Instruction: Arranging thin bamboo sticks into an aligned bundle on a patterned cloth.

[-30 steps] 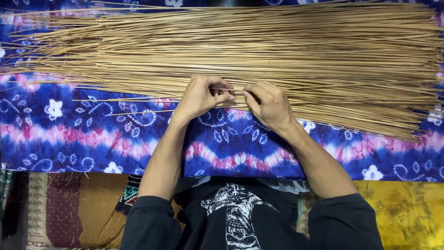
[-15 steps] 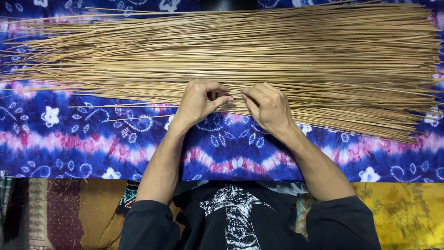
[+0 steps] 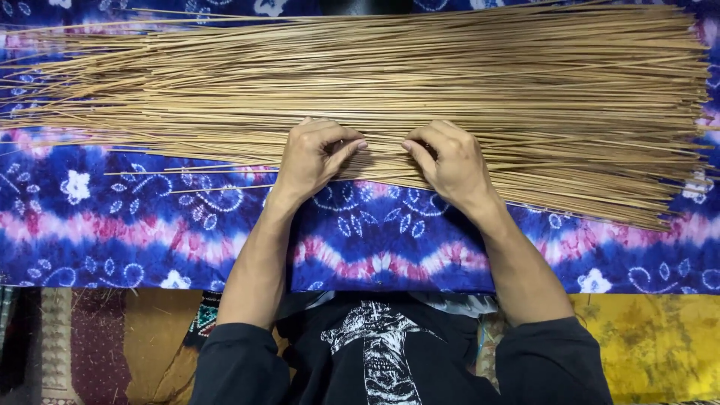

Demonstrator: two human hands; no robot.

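A wide layer of long thin tan sticks (image 3: 390, 82) lies across a blue, pink and white tie-dye cloth (image 3: 112, 217). My left hand (image 3: 315, 157) and my right hand (image 3: 446, 161) rest side by side at the near edge of the sticks, fingers curled. Each hand pinches thin sticks between thumb and fingertips, and the fingertips nearly meet in the middle. A few loose sticks (image 3: 202, 176) lie apart on the cloth to the left of my left hand.
A yellow patterned cloth (image 3: 652, 345) lies at the lower right and brown and maroon patterned fabric (image 3: 90, 337) at the lower left. My dark sleeves and printed black shirt (image 3: 375, 360) fill the bottom centre.
Both hands have shifted slightly farther into the near edge of the sticks, and the fingertips have drawn a little apart. The stick layer has not moved.
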